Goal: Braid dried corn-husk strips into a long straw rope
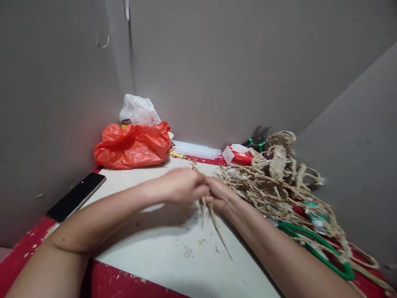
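Note:
Above the white board my two hands meet, fingertips close together. My left hand, slightly smeared by motion, is closed with its fingers curled round thin dry straw strands. My right hand pinches the same strands from the other side. Loose ends hang down below the fingers toward the board, and a short braided-looking piece sticks out beyond my left hand. Exactly how the strands cross between the fingers is hidden.
A heap of braided straw cord lies to the right, with green-handled scissors among it. Behind stand a red tissue box, white sticks and an orange plastic bag. A black phone lies left. Grey walls enclose the table.

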Tool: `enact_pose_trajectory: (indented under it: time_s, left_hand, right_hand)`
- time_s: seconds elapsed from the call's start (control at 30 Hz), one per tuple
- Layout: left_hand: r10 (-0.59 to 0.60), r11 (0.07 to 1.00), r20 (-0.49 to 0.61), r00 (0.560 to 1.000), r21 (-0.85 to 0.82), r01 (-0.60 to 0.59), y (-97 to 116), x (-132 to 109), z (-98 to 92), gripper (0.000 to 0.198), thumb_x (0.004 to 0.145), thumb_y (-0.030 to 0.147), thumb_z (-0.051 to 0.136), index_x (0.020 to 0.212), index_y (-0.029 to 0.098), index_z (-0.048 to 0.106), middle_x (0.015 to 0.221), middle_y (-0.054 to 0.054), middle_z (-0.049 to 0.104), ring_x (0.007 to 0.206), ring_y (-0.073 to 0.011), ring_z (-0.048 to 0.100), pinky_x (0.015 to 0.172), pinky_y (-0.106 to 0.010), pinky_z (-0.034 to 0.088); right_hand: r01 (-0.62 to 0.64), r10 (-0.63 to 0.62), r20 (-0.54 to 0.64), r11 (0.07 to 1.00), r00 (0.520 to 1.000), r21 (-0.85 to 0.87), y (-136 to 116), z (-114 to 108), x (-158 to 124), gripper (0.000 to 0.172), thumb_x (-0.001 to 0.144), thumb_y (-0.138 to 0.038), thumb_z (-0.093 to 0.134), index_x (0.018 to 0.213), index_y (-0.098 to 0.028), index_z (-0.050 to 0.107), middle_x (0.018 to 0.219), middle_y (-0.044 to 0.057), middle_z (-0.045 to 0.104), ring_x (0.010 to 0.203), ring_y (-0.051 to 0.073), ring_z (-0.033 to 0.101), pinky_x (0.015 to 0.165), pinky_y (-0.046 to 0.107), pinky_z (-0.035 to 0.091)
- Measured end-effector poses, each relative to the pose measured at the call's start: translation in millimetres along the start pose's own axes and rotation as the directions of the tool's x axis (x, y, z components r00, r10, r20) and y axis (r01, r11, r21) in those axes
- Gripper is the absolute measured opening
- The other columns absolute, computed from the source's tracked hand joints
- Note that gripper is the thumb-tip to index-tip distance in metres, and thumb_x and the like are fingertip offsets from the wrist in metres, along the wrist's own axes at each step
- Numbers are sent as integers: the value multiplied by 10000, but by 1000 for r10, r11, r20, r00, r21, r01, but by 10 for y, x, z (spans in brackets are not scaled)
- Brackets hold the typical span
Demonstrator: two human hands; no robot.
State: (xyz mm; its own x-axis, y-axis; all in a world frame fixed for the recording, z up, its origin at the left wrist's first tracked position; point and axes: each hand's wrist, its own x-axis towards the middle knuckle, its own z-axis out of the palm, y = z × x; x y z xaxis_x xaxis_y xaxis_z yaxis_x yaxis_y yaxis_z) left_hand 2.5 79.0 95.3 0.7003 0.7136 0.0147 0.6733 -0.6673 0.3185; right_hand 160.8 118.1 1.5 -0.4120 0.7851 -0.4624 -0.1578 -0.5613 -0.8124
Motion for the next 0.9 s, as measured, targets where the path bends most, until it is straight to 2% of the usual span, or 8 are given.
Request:
enact_pose_trajectory:
  time_s: [0.07, 0.17, 0.27, 0.37, 0.43, 0.53, 0.73, 0.9]
  left_hand:
    - [-118, 990, -303, 946, 34, 135, -304, 0, -303, 279, 855, 279, 380, 942, 154, 615, 900, -70, 657, 779, -157, 584, 706, -270, 444]
    - [-256, 885, -622, 740, 157, 438, -964, 41, -686, 431, 810, 290, 479, 1214, 140, 484, 1193, -125, 558, 1089, -225, 499, 914, -336, 387]
    - [-367, 792, -480, 797, 288, 538, -1528, 54, -832, 623, 705, 283, 615, 1271, 103, 427, 1275, -163, 492, 1187, -273, 427, 962, -347, 361]
    - [-346, 765, -310, 886, 454, 457, -1712, -1, -746, 404, 714, 248, 598, 1096, 118, 568, 1272, -151, 510, 1241, -293, 373, 1014, -373, 314]
    - [-284, 740, -259, 923, 553, 383, -1620, -76, -631, 176, 749, 152, 506, 880, 133, 621, 1100, -130, 616, 1158, -277, 459, 1017, -398, 300]
    - [-269, 720, -203, 942, 607, 336, -1280, -220, -449, 201, 771, 72, 404, 774, 132, 597, 756, -103, 648, 819, -222, 601, 917, -397, 379]
    - [-318, 727, -42, 947, 630, 272, -558, -501, 52, 284, 817, 72, 326, 968, 113, 564, 747, -133, 642, 675, -242, 621, 596, -344, 457]
    - [-274, 754, 46, 961, 630, 185, -363, -715, 284, 258, 776, 79, 398, 935, 104, 600, 797, -141, 643, 655, -229, 615, 544, -312, 429]
  right_hand:
    - [-39, 39, 5, 999, 999, 30, -25, 7, -11, 190, 786, -172, 451, 600, -150, 419, 434, -117, 152, 345, 13, 63, 282, 119, 87]
    - [-85, 85, -3, 994, 996, 75, -48, 35, -31, 195, 809, -153, 433, 615, -137, 442, 439, -118, 151, 342, 11, 67, 286, 114, 73]
    - [-71, 71, 5, 996, 997, 61, -48, 43, -33, 190, 812, -157, 442, 624, -132, 455, 444, -118, 153, 339, 8, 78, 290, 109, 73]
    - [-62, 62, 19, 997, 998, 35, -43, 29, -22, 171, 803, -167, 459, 637, -129, 465, 451, -119, 154, 342, 6, 80, 294, 104, 75]
    - [-54, 53, 39, 998, 998, 23, -45, 18, -13, 167, 801, -170, 463, 639, -129, 464, 456, -119, 153, 346, 6, 78, 294, 102, 74]
    - [-47, 46, 58, 999, 997, 13, -50, 9, -3, 178, 813, -172, 451, 641, -129, 461, 456, -119, 151, 351, 9, 70, 294, 104, 73]
    - [-68, 67, 80, 998, 995, 0, -52, 13, -7, 204, 842, -173, 412, 647, -130, 450, 456, -119, 150, 353, 10, 67, 297, 99, 68]
    - [-65, 67, 83, 998, 994, -17, -57, 20, -22, 209, 840, -185, 436, 639, -131, 449, 472, -115, 150, 351, 7, 78, 294, 96, 76]
